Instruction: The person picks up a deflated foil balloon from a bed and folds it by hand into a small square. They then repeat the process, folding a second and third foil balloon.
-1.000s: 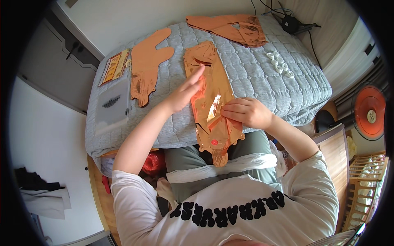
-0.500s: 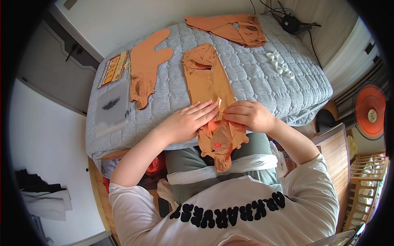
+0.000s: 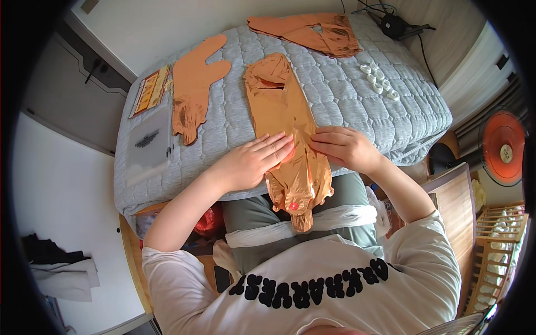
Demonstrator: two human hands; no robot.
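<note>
A flat, copper-coloured foil balloon (image 3: 277,109) lies lengthwise before me. Its far part rests on the bed, and its near end, with a short tab and a small red spot, hangs over the edge onto my lap. My left hand (image 3: 254,161) lies flat on the balloon's left side, fingers stretched out and close together. At its right edge, my right hand (image 3: 350,149) has its fingers closed on the foil, with the thumb mostly hidden. Creases run down the foil between both hands.
Two more copper foil balloons (image 3: 192,78) (image 3: 307,32) lie on the quilted bed (image 3: 229,125). White ribbon rolls (image 3: 379,81) sit at the right, a clear plastic bag (image 3: 149,146) and a printed packet (image 3: 151,92) at the left. An orange fan (image 3: 503,146) stands beyond the bed.
My right hand has shifted slightly right and away from me, from the balloon's middle to its right edge. The near part of the foil now looks less bunched. My left hand stays nearly in place.
</note>
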